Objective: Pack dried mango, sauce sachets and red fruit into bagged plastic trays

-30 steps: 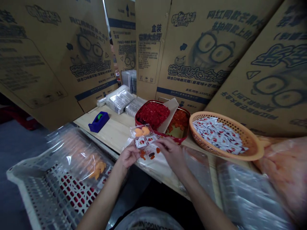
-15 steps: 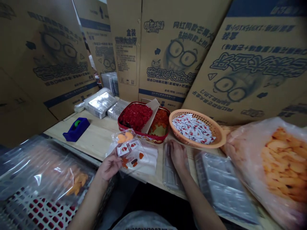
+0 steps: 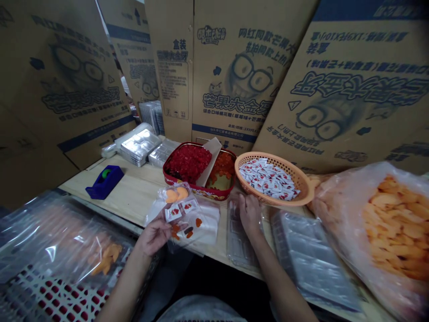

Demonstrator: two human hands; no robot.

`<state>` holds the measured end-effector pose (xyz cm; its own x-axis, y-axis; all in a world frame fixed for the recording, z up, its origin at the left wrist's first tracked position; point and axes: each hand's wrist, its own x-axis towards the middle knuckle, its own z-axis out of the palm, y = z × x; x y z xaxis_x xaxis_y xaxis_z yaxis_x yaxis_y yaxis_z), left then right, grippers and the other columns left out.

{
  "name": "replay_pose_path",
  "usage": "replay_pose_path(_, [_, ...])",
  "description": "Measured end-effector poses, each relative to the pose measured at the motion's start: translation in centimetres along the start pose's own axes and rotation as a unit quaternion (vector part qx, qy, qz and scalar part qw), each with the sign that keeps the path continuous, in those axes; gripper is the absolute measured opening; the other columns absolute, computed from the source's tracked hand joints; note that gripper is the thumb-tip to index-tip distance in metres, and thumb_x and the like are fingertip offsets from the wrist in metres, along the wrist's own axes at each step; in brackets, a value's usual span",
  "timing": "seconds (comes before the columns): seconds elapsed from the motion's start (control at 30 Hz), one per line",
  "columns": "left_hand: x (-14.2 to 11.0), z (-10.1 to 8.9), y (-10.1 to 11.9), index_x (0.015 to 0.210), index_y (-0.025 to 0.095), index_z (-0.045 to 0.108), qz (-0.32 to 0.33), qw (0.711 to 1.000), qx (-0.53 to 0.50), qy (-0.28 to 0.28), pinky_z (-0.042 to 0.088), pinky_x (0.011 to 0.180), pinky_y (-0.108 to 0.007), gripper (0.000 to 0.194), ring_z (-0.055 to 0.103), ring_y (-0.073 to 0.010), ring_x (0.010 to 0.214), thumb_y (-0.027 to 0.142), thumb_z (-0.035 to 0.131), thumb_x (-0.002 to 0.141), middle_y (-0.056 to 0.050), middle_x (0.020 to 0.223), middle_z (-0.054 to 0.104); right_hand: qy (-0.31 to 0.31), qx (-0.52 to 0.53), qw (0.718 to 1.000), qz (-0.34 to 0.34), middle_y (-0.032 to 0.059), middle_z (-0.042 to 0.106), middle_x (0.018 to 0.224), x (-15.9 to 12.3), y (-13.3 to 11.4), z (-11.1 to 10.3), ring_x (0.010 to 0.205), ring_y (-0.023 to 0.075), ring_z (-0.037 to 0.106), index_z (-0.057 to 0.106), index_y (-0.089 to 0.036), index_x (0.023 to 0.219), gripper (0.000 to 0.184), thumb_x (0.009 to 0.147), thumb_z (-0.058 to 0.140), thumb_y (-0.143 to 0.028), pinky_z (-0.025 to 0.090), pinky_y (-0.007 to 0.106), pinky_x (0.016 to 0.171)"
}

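My left hand [image 3: 154, 235] pinches the left edge of a clear plastic tray [image 3: 196, 210], tilted over the table. Two orange pieces [image 3: 177, 194] lie in its far part, two white printed sachets [image 3: 180, 210] in the middle, and several small red-orange and dark pieces [image 3: 189, 232] nearer me. Above the far end of another clear plastic tray [image 3: 237, 243] on the table is my right hand [image 3: 250, 215], its fingers curled together. Whatever is between those fingers is hidden. Just beyond it stand a red tin [image 3: 214, 193] of red and orange gummies and an orange basket [image 3: 303, 181] of sachets.
A blue tape dispenser [image 3: 104, 182] sits at the left. Stacked clear trays [image 3: 139, 142] stand behind it, others [image 3: 310, 255] at right. A bag of orange pieces [image 3: 389, 223] fills the right side. Filled packs [image 3: 67, 228] rest on a white crate [image 3: 50, 293]. Cardboard boxes [image 3: 231, 67] wall the back.
My right hand has shifted slightly toward the basket, and its fingers look more curled. My left hand still holds the filled tray almost in place. The view has moved a little.
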<state>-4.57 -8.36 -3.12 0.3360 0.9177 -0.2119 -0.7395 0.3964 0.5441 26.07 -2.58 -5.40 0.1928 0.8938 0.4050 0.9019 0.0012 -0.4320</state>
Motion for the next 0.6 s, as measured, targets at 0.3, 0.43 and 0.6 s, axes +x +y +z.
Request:
replay_pose_path(0.3, [0.0, 0.6, -1.5, 0.124, 0.029, 0.045, -0.036, 0.999, -0.02, -0.018, 0.032, 0.1, -0.051, 0.074, 0.056, -0.0226, 0.107, -0.006, 0.045, 0.059, -0.001, 0.109, 0.064, -0.216, 0.204, 0.949, -0.104, 0.0, 0.054, 0.058, 2.7, -10.1, -6.1, 0.056, 0.0132, 0.049, 0.054, -0.018, 0.06, 0.056, 0.089, 0.022, -0.054, 0.033, 0.024, 0.056])
replay_pose_path(0.43, [0.0, 1.1, -2.7, 0.12, 0.026, 0.049, -0.05, 0.998, -0.044, -0.018, 0.038, 0.095, -0.044, 0.069, 0.061, -0.02, 0.097, -0.004, 0.046, 0.058, -0.002, 0.105, 0.066, -0.199, 0.035, 0.955, -0.216, 0.0044, 0.064, 0.077, 2.9, -16.3, -4.2, 0.074, 0.0154, 0.056, 0.063, -0.018, 0.074, 0.051, 0.093, 0.023, -0.043, 0.033, 0.026, 0.068])
replay_pose_path(0.6, [-0.1, 1.7, -3.7, 0.112, 0.021, 0.055, -0.062, 0.992, -0.102, -0.046, 0.041, 0.09, -0.046, 0.039, 0.06, -0.0256, 0.099, 0.022, 0.051, 0.073, -0.006, 0.099, 0.067, -0.217, -0.055, 0.944, -0.24, 0.0101, 0.065, 0.091, 2.5, -19.6, 0.3, 0.087, 0.0211, 0.056, 0.064, -0.017, 0.091, 0.042, 0.092, 0.031, -0.043, 0.033, 0.031, 0.074])
